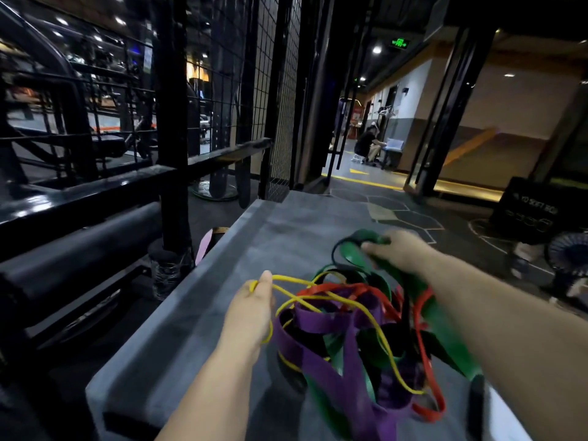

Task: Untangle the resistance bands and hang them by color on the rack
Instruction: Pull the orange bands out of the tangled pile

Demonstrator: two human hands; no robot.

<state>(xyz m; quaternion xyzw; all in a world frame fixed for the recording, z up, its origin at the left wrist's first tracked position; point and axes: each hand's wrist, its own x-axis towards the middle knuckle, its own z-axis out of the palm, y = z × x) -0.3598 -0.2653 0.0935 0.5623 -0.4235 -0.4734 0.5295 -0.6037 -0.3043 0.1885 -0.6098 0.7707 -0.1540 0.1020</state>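
L hand (251,310): curled, pinching thin yellow band (286,277) at its loop end. R hand (399,249): fingers closed round wide green band (350,249). Both bands run into tangle (346,348) on grey counter (270,230), btwn the forearms, nearer the body. Prob. soft, stretchy, light, grippy; take free loop ends, not mid-knot.

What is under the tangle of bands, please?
A grey platform lies under the tangle of bands. The part directly beneath is covered, so anything there cannot be seen.

Grey platform (206,313); wire mesh partition (280,90); green exit sign (400,43).
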